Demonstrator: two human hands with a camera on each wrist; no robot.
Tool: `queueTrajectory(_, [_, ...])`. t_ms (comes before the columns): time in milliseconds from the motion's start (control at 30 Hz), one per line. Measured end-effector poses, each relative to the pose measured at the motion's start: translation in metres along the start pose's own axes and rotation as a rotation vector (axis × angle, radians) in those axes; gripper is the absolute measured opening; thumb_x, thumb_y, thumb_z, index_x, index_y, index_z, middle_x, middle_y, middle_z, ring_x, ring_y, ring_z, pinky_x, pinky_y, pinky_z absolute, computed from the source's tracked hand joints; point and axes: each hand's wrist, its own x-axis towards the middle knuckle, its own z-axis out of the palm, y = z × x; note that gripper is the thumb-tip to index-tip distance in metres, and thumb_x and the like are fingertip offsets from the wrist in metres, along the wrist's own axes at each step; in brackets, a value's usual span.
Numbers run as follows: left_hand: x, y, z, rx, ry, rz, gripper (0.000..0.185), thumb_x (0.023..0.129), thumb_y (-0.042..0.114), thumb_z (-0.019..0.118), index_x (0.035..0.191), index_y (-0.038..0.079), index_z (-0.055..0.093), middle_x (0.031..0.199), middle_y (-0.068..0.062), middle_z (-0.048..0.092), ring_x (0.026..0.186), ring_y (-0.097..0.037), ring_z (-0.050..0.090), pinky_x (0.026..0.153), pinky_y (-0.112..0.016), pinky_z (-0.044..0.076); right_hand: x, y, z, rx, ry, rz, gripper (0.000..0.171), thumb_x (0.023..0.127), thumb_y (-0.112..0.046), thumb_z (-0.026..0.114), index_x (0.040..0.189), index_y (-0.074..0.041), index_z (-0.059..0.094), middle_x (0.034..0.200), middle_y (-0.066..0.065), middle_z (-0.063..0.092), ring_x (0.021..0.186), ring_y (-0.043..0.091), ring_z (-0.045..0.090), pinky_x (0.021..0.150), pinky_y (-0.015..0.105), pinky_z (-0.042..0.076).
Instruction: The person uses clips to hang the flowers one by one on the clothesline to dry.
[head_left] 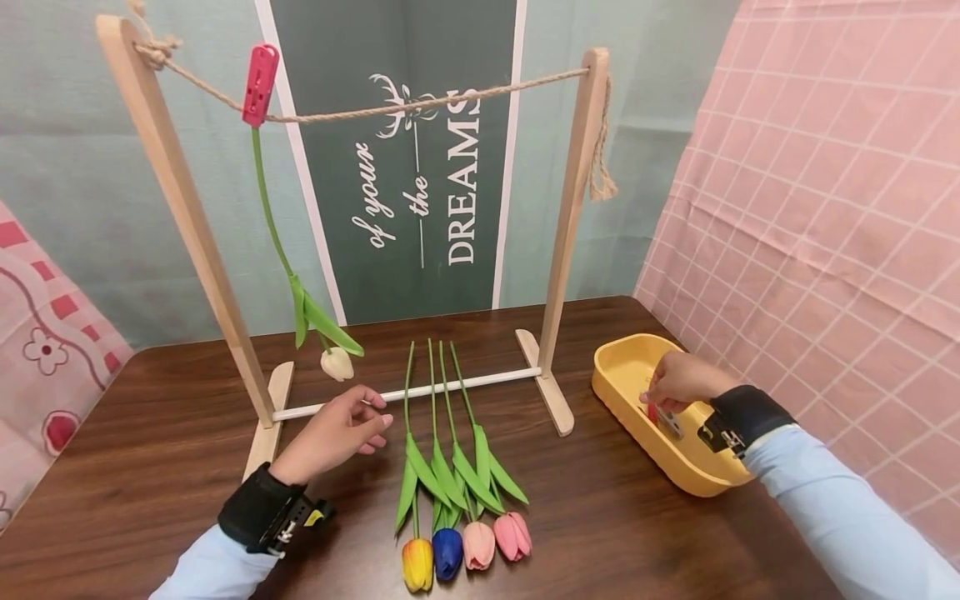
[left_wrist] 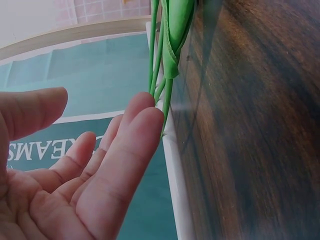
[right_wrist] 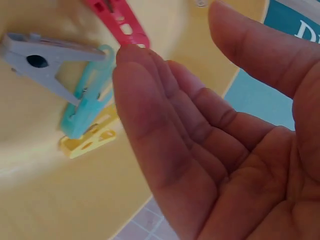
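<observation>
My left hand point(head_left: 373, 417) hovers open, fingers straight, over the white base rod point(head_left: 450, 387) of a wooden rack point(head_left: 187, 217). It is just left of the green stems point(left_wrist: 159, 75) of several tulips point(head_left: 465, 546) lying on the table. My right hand point(head_left: 654, 397) reaches into a yellow tray point(head_left: 622, 367). In the right wrist view that hand point(right_wrist: 175, 35) is open, fingertips at a red peg point(right_wrist: 120, 24), not clasping it. Grey point(right_wrist: 40, 59), teal point(right_wrist: 90, 102) and yellow point(right_wrist: 90, 141) pegs lie beside it.
A rope point(head_left: 420, 100) spans the rack's two posts. On it a red peg point(head_left: 259, 83) holds a white tulip point(head_left: 337, 363) hanging head down. The brown table point(head_left: 150, 450) has a pink checked cloth point(head_left: 825, 208) to its right and a green banner point(head_left: 420, 167) behind.
</observation>
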Motion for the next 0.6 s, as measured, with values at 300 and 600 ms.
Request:
queueTrajectory(300, [0.001,-0.001,0.001,0.017,-0.019,0.025,0.034,0.097,0.017,0.062,0.115,-0.008,0.047,0.09,-0.02,0.062,0.079,-0.032,0.068,0.069,-0.041,0.058,0.002,0.009,0.009,0.031,-0.004,0.021,0.022,0.085,-0.013,0.074,0.072,0.004,0.069,0.061,0.002,0.062,0.053,0.013,0.061,0.056,0.031,0.057])
queueTrajectory(600, [0.001,-0.002,0.002,0.014,-0.026,0.021,0.035,0.097,0.017,0.062,0.116,-0.009,0.047,0.092,-0.02,0.062,0.079,-0.032,0.068,0.07,-0.042,0.058,0.007,0.014,0.015,0.02,-0.014,0.032,0.023,0.085,-0.014,0.074,0.068,0.001,0.07,0.058,0.002,0.062,0.052,0.011,0.059,0.054,0.029,0.056])
